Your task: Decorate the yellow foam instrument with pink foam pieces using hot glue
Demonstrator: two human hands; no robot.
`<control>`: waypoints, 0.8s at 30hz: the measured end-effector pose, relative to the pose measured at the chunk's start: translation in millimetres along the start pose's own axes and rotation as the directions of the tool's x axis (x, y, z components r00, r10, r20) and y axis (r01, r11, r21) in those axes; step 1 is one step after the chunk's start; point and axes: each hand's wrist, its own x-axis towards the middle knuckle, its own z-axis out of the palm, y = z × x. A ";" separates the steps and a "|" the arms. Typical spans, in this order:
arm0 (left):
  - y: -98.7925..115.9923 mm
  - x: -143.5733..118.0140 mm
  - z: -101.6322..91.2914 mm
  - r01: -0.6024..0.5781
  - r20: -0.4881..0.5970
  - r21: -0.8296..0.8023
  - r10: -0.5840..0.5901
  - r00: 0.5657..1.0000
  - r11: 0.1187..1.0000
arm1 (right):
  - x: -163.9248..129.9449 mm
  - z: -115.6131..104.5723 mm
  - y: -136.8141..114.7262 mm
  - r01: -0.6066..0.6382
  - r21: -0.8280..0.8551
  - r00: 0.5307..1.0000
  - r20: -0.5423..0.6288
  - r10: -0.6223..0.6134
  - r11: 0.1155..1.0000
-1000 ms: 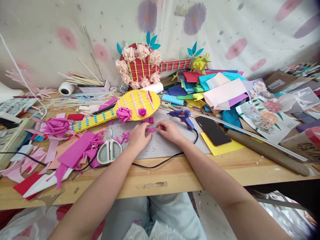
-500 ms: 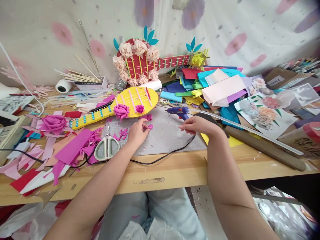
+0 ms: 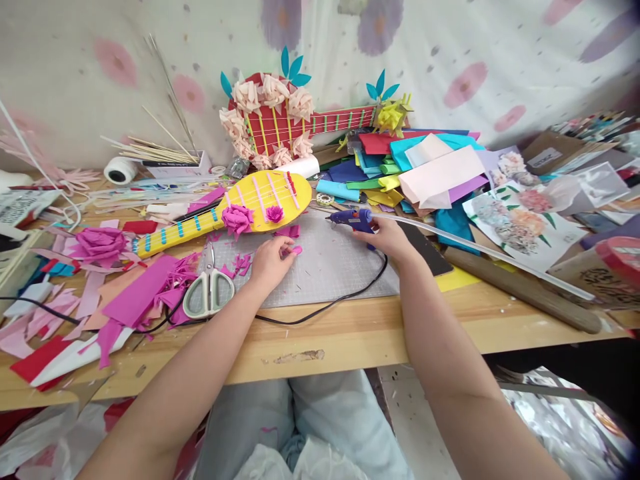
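My left hand (image 3: 269, 261) pinches a small magenta foam piece (image 3: 295, 251) against the grey cutting mat (image 3: 330, 267). My right hand (image 3: 387, 235) closes around the handle of the blue glue gun (image 3: 350, 218), whose nozzle points left and whose black cord (image 3: 325, 310) loops over the mat. Just beyond lies a yellow paper guitar (image 3: 250, 208) carrying two magenta paper roses (image 3: 238, 219).
Scissors (image 3: 209, 291) lie left of my left hand amid magenta scraps. A red paper guitar (image 3: 280, 123) leans on the cloth behind. Coloured foam sheets (image 3: 425, 170), a wooden stick (image 3: 520, 290), flower prints (image 3: 525, 220) and a tape roll (image 3: 119, 172) crowd the wooden table (image 3: 350, 340).
My right hand left the magenta piece, moved right and back, and took hold of the glue gun. My left hand stayed holding the piece on the mat.
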 end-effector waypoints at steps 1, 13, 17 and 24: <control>0.6 -0.1 -1.1 -0.014 -0.006 -0.003 0.014 1.000 1.000 | 1.4 4.7 0.0 -0.015 0.011 1.000 -0.014 0.015 1.000; -1.3 -2.8 -11.0 0.040 -0.098 -0.002 -0.040 0.994 0.999 | -3.2 10.7 -22.9 -0.132 0.575 0.988 0.006 0.157 0.807; -3.1 -3.2 -13.3 0.137 -0.148 0.043 -0.129 0.980 0.990 | -15.9 13.6 -46.0 -0.077 0.649 0.995 0.100 0.015 0.757; -5.7 -2.5 -15.8 0.100 -0.176 0.027 -0.094 0.980 0.995 | -30.9 36.8 -68.9 -0.056 0.541 0.954 0.278 -0.116 0.839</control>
